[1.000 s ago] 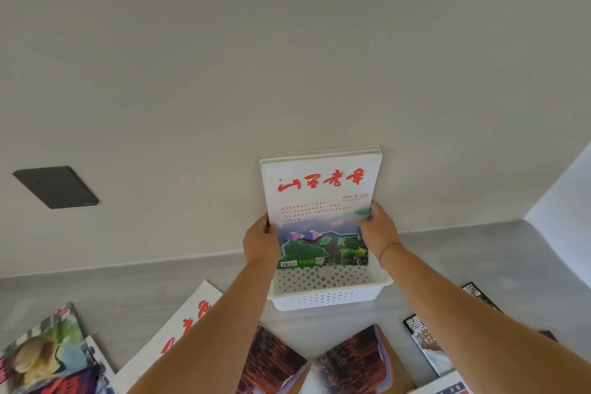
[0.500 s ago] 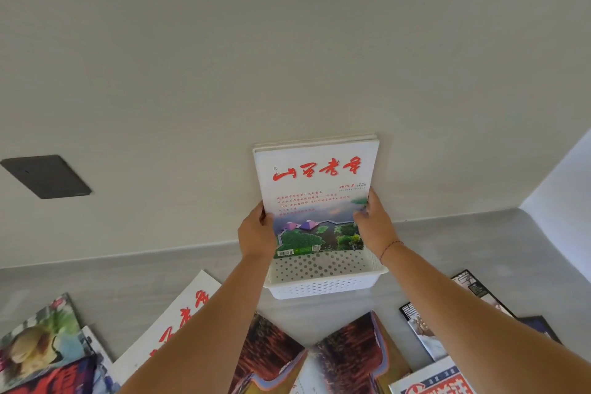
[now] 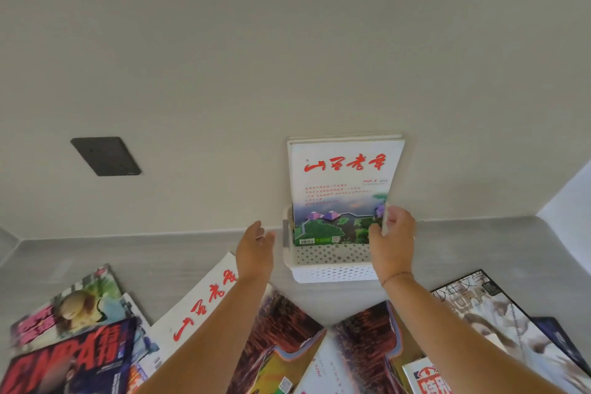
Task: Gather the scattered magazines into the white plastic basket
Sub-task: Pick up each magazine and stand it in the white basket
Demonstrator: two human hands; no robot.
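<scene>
Nearest the camera, loose magazines lay fanned across the grey floor (image 3: 479,246): a red-titled one (image 3: 68,365) at the lower left over a cover with a pale figure (image 3: 68,304), a white one with red brush lettering (image 3: 204,301) running diagonally under the left forearm, two dark red-brown ones (image 3: 367,339) between the arms, and a pale portrait cover (image 3: 489,320) at the right. These looked to be the part of the task not yet done.

Beyond them, the left hand (image 3: 256,249) hovered just beside the basket's left wall, fingers spread and holding nothing, apparently placed to catch the stack if it tipped. The right hand (image 3: 391,240) was loosely curled at the right edge of the upright magazine (image 3: 343,189), fingertips at or very near the cover; whether it pinched the edge could not be told. It seemed there to steady the magazine.

The white plastic basket (image 3: 332,273) sat on the floor against the wall (image 3: 287,41). The magazine stood on end inside it, leaning back on the wall with more white edges behind it, most likely because it was taller than the basket. A dark plate (image 3: 105,156) was fixed to the wall at the left.
</scene>
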